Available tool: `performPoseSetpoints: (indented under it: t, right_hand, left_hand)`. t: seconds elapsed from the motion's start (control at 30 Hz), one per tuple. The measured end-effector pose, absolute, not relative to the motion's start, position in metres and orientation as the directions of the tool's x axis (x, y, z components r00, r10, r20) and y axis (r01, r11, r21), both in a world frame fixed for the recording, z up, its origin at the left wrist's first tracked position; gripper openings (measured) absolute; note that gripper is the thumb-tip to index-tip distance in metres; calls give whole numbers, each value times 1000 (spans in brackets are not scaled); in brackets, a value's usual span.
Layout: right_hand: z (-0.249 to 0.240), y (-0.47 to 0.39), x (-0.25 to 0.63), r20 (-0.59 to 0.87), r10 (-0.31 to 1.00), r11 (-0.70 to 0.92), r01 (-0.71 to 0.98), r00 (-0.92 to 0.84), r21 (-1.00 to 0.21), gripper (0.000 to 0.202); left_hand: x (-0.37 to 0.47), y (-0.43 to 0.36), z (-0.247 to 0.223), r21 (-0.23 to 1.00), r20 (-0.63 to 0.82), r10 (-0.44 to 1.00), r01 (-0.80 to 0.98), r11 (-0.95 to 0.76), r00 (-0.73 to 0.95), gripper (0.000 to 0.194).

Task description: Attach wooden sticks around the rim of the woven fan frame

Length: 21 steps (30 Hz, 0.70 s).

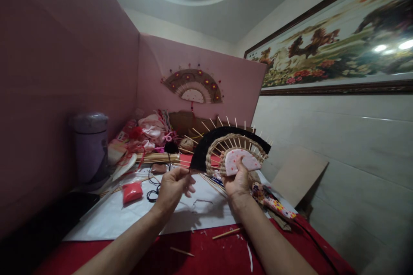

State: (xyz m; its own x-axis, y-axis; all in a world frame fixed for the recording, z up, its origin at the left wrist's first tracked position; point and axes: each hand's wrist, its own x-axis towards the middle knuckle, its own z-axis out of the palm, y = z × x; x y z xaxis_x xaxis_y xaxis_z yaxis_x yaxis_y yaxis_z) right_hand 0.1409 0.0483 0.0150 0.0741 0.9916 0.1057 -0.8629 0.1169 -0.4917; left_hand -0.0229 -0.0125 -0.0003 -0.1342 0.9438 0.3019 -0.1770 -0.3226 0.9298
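A fan-shaped craft (200, 150) with a black band, light sticks poking past its edge, a braided rope arc and a pink dotted half-round base is held above the white paper. My right hand (238, 180) grips it at the base, thumb on the pink piece. At the band's lower left corner, my left hand (176, 184) has thumb and index finger pinched, the other fingers loosely curled. A thin black cord (152, 193) lies left of that hand. What exactly the pinch holds is too small to tell.
White paper (97, 223) covers part of a red cloth (206, 258). A purple container (91, 150), a red packet (132, 192) and a bundle of sticks (158, 158) are at the left. A flower-patterned tool (279, 207) lies right; a finished fan (193, 84) hangs behind.
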Motion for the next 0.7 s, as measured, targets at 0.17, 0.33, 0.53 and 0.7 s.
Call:
performPoseSetpoints:
  t: [0.17, 0.33, 0.53, 0.7]
  right_hand:
    - [15, 49, 141, 56, 990, 139, -856, 128, -497, 29]
    - [14, 49, 141, 125, 991, 108, -864, 53, -493, 27]
    - [15, 48, 140, 112, 992, 103, -873, 55, -477, 26]
    - [14, 50, 139, 105, 992, 116, -861, 74, -495, 27]
  left_hand:
    - [-23, -14, 3, 926, 313, 938, -174, -336, -149, 17]
    - [-22, -14, 1, 920, 328, 932, -170, -353, -157, 24]
    - [-25, -12, -3, 917, 261, 959, -280, -283, -112, 25]
    - [-28, -12, -2, 910, 199, 972, -344, -231, -128, 28]
